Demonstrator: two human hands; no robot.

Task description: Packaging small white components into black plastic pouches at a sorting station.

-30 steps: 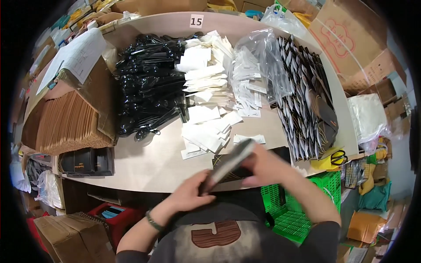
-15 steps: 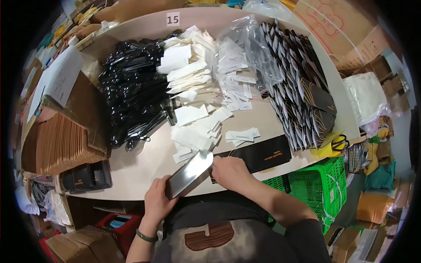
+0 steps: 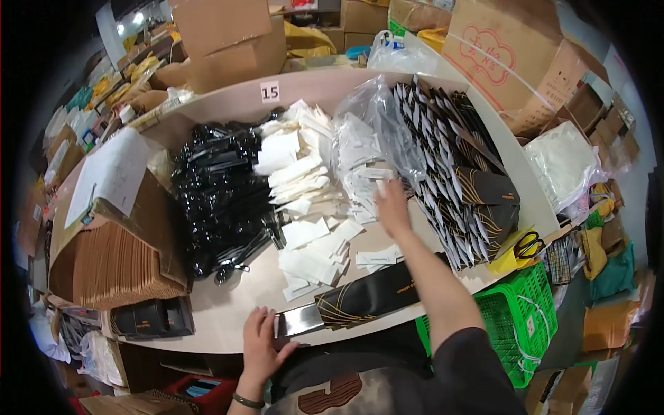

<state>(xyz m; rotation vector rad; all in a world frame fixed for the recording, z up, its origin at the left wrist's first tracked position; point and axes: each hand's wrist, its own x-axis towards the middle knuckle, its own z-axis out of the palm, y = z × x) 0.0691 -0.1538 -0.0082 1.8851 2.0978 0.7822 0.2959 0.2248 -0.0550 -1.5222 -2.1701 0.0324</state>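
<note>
My left hand (image 3: 261,346) grips the end of a shiny flat metal piece (image 3: 300,321) near the table's front edge. The metal piece's other end is inside a long black pouch (image 3: 373,296) with gold lines, lying flat. My right hand (image 3: 394,207) reaches over the pile of small white packets (image 3: 360,142). Its fingers are bunched at the pile's near edge, and what they hold is too small to make out. A few small white packets (image 3: 379,258) lie just behind the pouch. Left of them are white folded paper packets (image 3: 312,249).
Wrapped black cutlery (image 3: 221,180) is heaped at left, beside a carton of brown sleeves (image 3: 121,266). Upright black pouches (image 3: 443,173) fill the right side. Scissors (image 3: 530,244) lie on yellow material. A green basket (image 3: 522,325) stands below the right edge.
The metal piece has gone from being held tilted up to lying with one end inside the black pouch. My right hand has moved away from it, forward to the small white packets.
</note>
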